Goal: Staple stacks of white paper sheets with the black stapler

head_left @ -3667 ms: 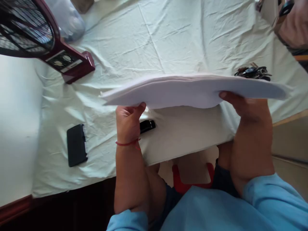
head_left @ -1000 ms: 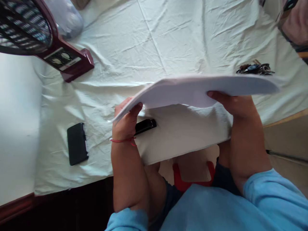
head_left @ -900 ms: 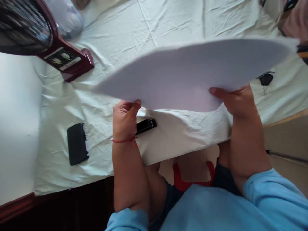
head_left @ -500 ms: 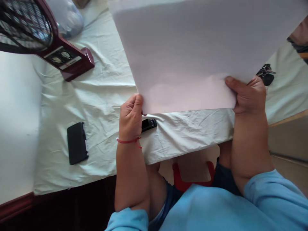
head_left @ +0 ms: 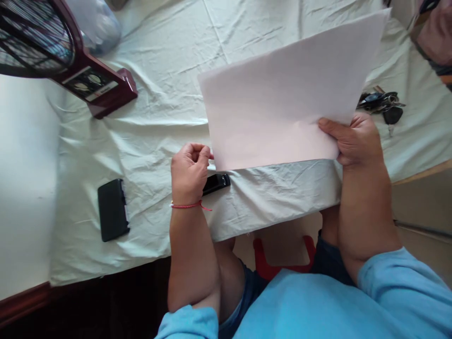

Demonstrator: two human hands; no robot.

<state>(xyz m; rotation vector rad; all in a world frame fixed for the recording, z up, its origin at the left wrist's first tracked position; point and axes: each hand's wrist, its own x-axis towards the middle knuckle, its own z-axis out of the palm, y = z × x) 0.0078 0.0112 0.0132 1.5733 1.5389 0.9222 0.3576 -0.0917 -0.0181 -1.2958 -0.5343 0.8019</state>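
A large white sheet of paper [head_left: 282, 99] is held over the cloth-covered table [head_left: 158, 108]. My right hand [head_left: 356, 139] grips its near right corner, the thumb lying on top. At the near left corner is my left hand [head_left: 190, 172], its fingers curled in and a fingertip at the paper's edge; whether it pinches the paper is hard to make out. A red string is round the left wrist. Just beside that hand lies a small black device [head_left: 217, 182], partly covered by it.
A black case-like object [head_left: 113, 210] lies at the left. Behind it are a dark red electric racket [head_left: 106, 92] and a plastic bag [head_left: 100, 28]. Keys [head_left: 384, 103] lie beyond my right hand. A red stool [head_left: 268, 268] shows below the table edge.
The paper's far edge has come down and nearer, uncovering more tablecloth and the keys. My right hand has shifted slightly left, and my left fingers have loosened a little at the corner.
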